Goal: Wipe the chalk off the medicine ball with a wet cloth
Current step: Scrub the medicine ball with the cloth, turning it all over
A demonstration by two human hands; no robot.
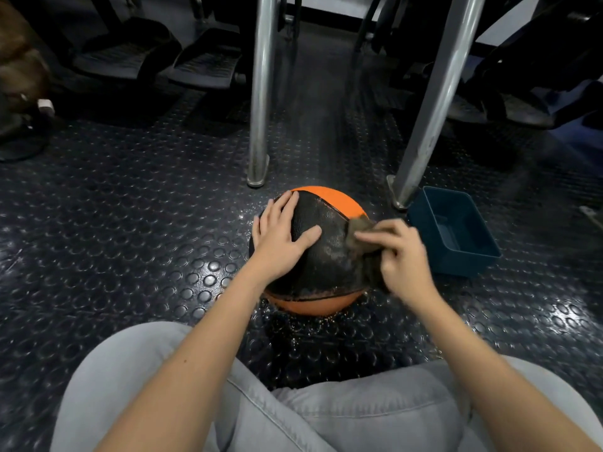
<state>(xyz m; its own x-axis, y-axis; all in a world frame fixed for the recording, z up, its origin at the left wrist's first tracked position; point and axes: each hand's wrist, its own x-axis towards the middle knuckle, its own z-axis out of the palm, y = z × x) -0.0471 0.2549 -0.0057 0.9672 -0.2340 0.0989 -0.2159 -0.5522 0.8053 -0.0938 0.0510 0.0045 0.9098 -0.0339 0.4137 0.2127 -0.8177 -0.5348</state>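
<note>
A black and orange medicine ball [326,252] sits on the studded rubber floor in front of my knees. Its black panel looks wet, with pale chalk speckles near the lower seam. My left hand [280,238] lies flat on the ball's left side, fingers spread. My right hand [399,256] grips a brownish wet cloth [359,231] and presses it against the ball's right side. Most of the cloth is hidden under that hand.
A dark blue plastic tub [483,252] stands on the floor just right of the ball. Two metal legs [261,125] [424,135] come down right behind the ball. Gym machine pedals [202,66] sit farther back. Water drops lie on the floor [130,223] around the ball.
</note>
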